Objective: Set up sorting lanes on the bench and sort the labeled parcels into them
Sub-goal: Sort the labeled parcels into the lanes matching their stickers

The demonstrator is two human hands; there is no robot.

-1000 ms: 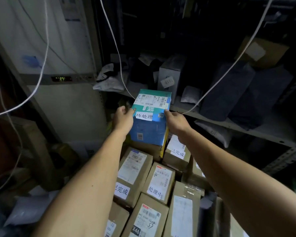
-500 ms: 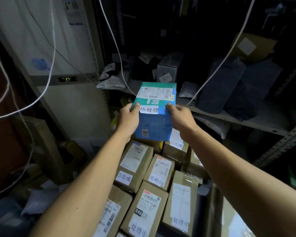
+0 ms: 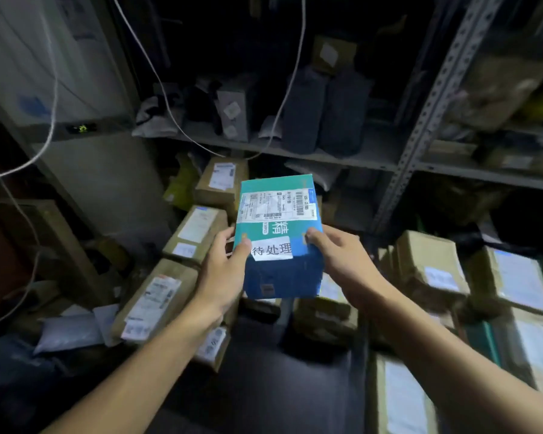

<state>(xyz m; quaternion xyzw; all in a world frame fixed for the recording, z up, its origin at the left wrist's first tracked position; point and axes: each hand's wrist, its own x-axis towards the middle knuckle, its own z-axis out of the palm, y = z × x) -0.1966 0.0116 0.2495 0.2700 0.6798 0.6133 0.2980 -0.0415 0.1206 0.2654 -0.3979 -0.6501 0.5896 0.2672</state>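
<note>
Holding the blue-and-teal parcel (image 3: 281,239) up in the air above the brown cartons (image 3: 157,300), I judge it light and stiff, a card box that keeps its edges; gripping its two long sides seems right. My left hand (image 3: 224,277) and right hand (image 3: 342,261) clasp it from either side, thumbs curled over the top face. It carries a printed shipping label (image 3: 275,205) and a white sticker (image 3: 271,249) reading 待处理.
</note>
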